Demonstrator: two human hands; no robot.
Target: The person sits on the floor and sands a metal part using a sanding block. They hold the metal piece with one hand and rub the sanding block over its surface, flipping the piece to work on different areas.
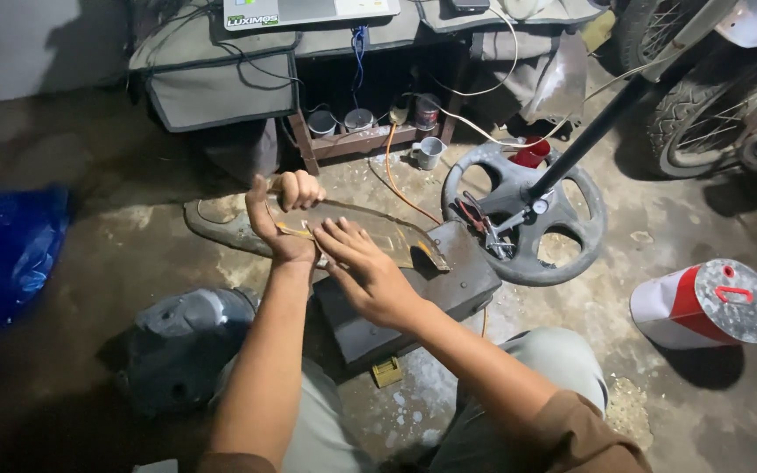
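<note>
- A blue plastic sheet [2, 250] lies at the far left; the picture edge cuts it off, and its shape is hard to make out in the dark.
- A grey rounded cover [187, 337] lies on the concrete floor [116, 254] by the person's left knee, with bare floor open between it and the blue sheet.
- The left hand [280, 219] is clenched around the upper edge of a long flat curved panel [370, 229]; its grip is closed on the panel.
- The panel rests on a dark metal block [413, 298], and its left end reaches out over the floor.
- The right hand [363, 267] lies flat on the panel with fingers spread, pressing, not closed around anything.
- A grey wheel-shaped part [527, 223] with a black rod touches the right corner of the block; small tools lie on it, too small to tell.
- A red and white can [707, 305] lies on its side, well apart, with open floor around it.
- A motorcycle wheel [711, 123] is cut off at the upper right.
</note>
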